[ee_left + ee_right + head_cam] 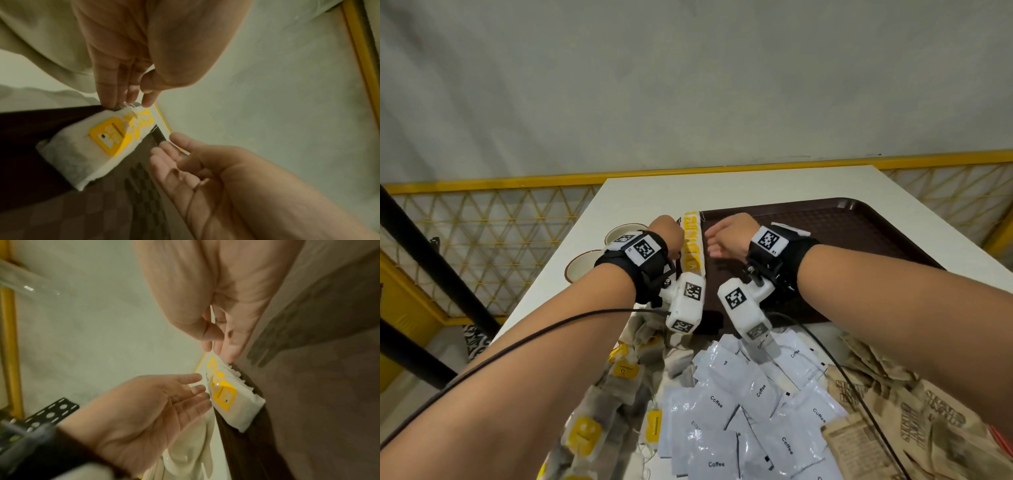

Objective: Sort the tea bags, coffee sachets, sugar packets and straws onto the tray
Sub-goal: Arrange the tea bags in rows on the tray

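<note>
A row of white tea bags with yellow tags (692,240) lies along the left edge of the brown tray (842,233). My left hand (667,234) is on the row's left side and my right hand (726,236) on its tray side. In the left wrist view the left hand (129,100) touches the end of the tea bags (98,146) with straight fingers, and the right hand (170,144) lies palm open beside them. In the right wrist view the right hand's fingertips (232,350) touch the edge of the tea bags (230,395), while the left hand (201,391) is flat and open.
Near me on the white table are loose tea bags (619,394), white coffee sachets (739,411) and brown sugar packets (893,411). Two brown-rimmed cups (582,270) stand left of the tray. A yellow mesh railing (482,222) runs behind the table.
</note>
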Tool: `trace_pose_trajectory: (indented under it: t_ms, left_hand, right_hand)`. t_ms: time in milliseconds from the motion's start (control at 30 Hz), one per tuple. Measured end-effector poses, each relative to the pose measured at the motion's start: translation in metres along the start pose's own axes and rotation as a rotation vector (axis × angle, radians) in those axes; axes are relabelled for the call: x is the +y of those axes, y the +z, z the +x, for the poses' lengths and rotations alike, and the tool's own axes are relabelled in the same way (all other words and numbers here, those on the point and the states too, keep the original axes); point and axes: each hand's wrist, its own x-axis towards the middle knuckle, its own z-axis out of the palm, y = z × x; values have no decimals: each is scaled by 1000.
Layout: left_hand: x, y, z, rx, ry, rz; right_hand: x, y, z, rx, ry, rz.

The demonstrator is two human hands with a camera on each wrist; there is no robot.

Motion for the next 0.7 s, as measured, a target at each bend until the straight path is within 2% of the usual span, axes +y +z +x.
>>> trace_pose_trajectory:
  t_ms: [33, 67, 100, 167, 200, 267, 333, 433, 533, 567, 600, 700]
  left_hand:
    - [0, 0, -2, -10, 9, 27]
    - [-1, 1, -4, -7, 3, 48]
    - [0, 0, -9, -11, 6, 81]
    - [-1, 0, -12, -25, 9, 126]
    - [0, 1, -14, -31, 5, 135]
    - [-1, 2, -17, -53, 17, 141]
    - [-2, 1, -17, -65, 16, 130]
    - [-4, -3, -20, -76, 10, 83]
    - [0, -12, -30, -75, 45, 94]
    - [2, -17, -34, -71, 75, 94]
    - [4, -22, -40, -69, 108, 97]
    - [2, -44, -64, -131, 187, 48]
  right_hand:
    - [1, -1, 5, 28, -3, 38]
    - [5, 0, 11, 54, -31, -60]
    - [5, 3, 10, 63, 10, -159]
    - [6, 13, 4, 104, -9, -513]
    - [8, 16, 9, 55, -52, -611]
    - [14, 21, 18, 3, -48, -466]
    - [20, 22, 25, 19, -67, -444]
    - [15, 17, 23, -34, -95, -553]
    - [0, 5, 3, -64, -196, -913]
    - [-5, 1, -1, -57, -200, -947]
    - [-8, 0, -7, -71, -159, -873]
    - [-15, 0, -35, -150, -67, -177]
